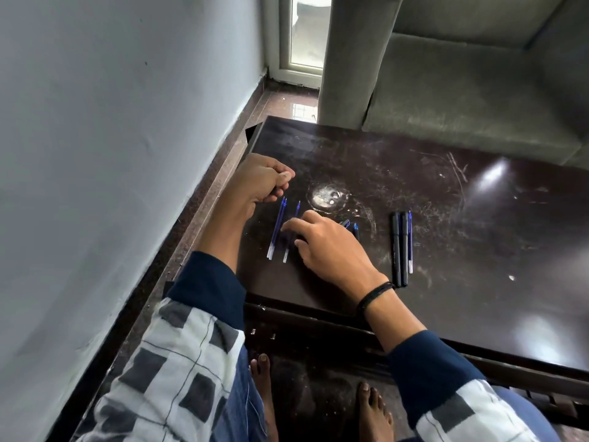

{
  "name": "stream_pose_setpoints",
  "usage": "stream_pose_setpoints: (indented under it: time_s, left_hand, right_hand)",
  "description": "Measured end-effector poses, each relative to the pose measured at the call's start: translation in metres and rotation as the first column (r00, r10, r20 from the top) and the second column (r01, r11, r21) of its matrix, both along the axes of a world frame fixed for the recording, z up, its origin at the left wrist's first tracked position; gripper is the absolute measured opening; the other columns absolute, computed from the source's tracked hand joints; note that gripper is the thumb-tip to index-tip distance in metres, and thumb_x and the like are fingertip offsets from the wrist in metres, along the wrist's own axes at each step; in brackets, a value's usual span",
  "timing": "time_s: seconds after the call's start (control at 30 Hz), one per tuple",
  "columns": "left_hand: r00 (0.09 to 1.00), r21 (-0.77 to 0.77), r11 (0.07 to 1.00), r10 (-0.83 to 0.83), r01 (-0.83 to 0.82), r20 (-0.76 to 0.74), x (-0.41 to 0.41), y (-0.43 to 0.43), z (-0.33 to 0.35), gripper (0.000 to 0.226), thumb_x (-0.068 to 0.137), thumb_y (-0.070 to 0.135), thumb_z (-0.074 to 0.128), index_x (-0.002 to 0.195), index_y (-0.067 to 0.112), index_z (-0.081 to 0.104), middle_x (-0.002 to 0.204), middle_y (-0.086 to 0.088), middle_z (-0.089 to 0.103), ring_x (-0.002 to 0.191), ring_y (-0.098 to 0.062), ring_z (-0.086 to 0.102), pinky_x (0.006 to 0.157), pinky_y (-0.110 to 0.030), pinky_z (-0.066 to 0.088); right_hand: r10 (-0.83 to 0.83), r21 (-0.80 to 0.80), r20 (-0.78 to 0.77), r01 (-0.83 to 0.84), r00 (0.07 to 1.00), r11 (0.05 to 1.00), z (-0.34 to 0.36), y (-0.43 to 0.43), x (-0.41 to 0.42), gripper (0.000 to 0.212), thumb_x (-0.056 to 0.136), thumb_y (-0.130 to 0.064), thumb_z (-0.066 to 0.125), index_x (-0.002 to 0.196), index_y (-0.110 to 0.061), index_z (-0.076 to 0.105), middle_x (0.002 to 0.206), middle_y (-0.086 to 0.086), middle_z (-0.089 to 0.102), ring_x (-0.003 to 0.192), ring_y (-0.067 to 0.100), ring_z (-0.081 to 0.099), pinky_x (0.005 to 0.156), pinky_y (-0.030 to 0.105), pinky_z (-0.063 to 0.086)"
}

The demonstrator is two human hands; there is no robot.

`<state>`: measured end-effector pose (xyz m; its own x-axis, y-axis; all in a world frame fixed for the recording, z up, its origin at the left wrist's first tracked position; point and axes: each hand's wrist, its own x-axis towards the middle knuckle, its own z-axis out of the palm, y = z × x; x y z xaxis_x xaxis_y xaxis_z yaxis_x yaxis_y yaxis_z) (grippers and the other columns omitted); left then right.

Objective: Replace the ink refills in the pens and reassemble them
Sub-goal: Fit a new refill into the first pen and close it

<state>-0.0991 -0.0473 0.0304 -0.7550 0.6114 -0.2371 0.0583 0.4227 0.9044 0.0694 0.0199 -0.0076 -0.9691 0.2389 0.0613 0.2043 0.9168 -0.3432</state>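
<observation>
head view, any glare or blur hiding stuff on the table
Head view: glare makes bright patches on the table at right and lower right, clear of the refills and pens; focus is sharp; the wide lens slants the wall.
</observation>
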Motion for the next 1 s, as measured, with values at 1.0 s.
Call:
stream_pose_setpoints:
  time_s: [1.0]
  left_hand:
    - [0.865,0.015,0.867,-0.498,0.499,0.063,0.027,0.013,0.007,0.020,0.093,0.002,0.068,0.101,0.016,0.079,0.081,-0.004,0.073,0.073,-0.014,0.060,0.069,-0.021,0.055]
  right_hand:
    - [-0.377,0.056,-0.381,0.428,0.844,0.902,0.004,0.052,0.034,0.026,0.090,-0.003,0.065,0.102,-0.027,0.065,0.089,-0.009,0.065,0.084,0.021,0.060,0.088,0.036,0.032]
